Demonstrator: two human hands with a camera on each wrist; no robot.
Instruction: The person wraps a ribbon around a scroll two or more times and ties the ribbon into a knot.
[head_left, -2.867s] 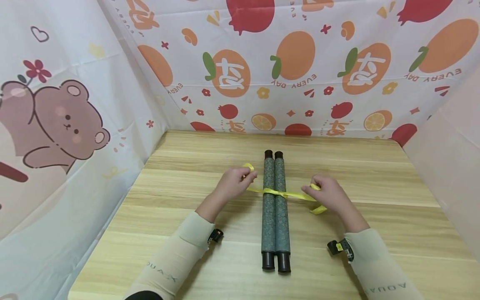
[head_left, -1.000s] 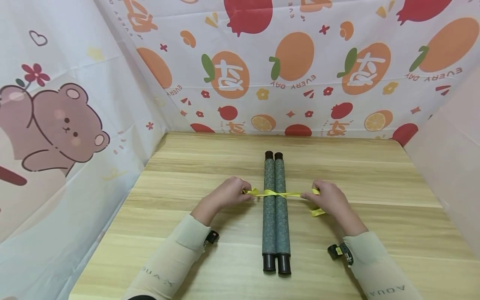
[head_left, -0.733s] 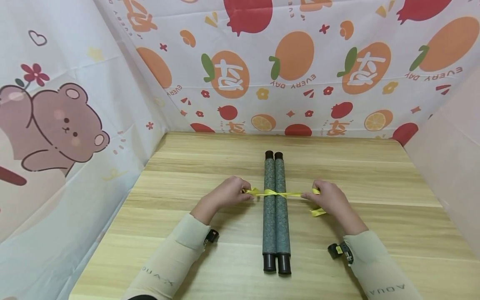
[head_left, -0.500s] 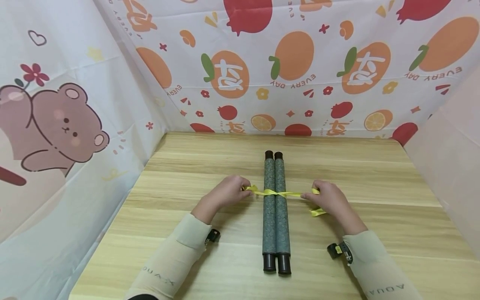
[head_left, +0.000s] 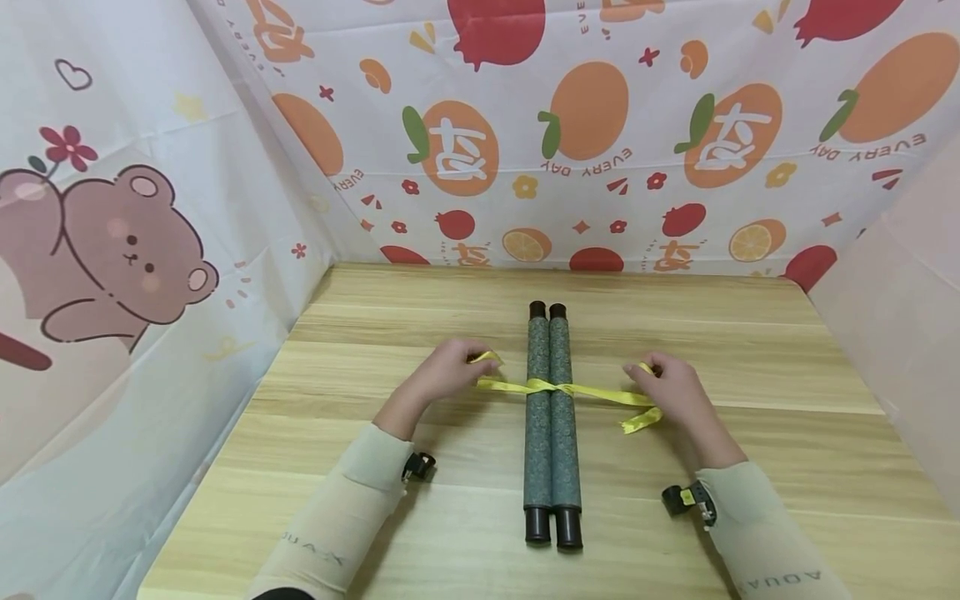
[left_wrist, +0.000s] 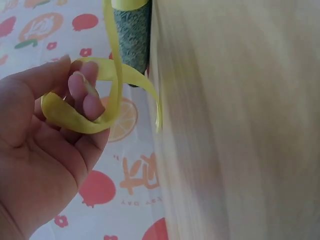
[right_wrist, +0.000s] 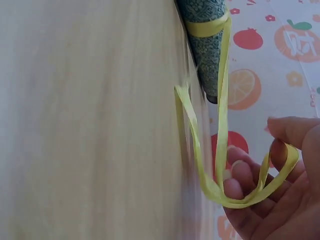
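Note:
A scroll rolled up as two green patterned rollers [head_left: 551, 450] with dark end knobs lies lengthwise on the table. A yellow ribbon [head_left: 540, 385] runs round its middle and crosses on top between the rollers. At the left, my left hand [head_left: 452, 368] holds one ribbon end, which loops round its curled fingers in the left wrist view. My right hand [head_left: 672, 387] has the other end looped through its bent fingers, thumb raised off the fingertips in the right wrist view. That ribbon tail [right_wrist: 192, 130] hangs loose beside the hand. Both ribbon lengths sag slightly.
The wood-grain table [head_left: 360, 317] reaches back to a white fruit-print cloth [head_left: 570, 217]. Another cloth with a printed bear [head_left: 135, 242] hangs along the left side. Small cameras [head_left: 418, 466] sit at both sleeve cuffs.
Both hands have drawn a little farther from the scroll, the left also up. Their pinch has loosened and the ribbon has slackened. The right tail shows more. The scroll stays in place.

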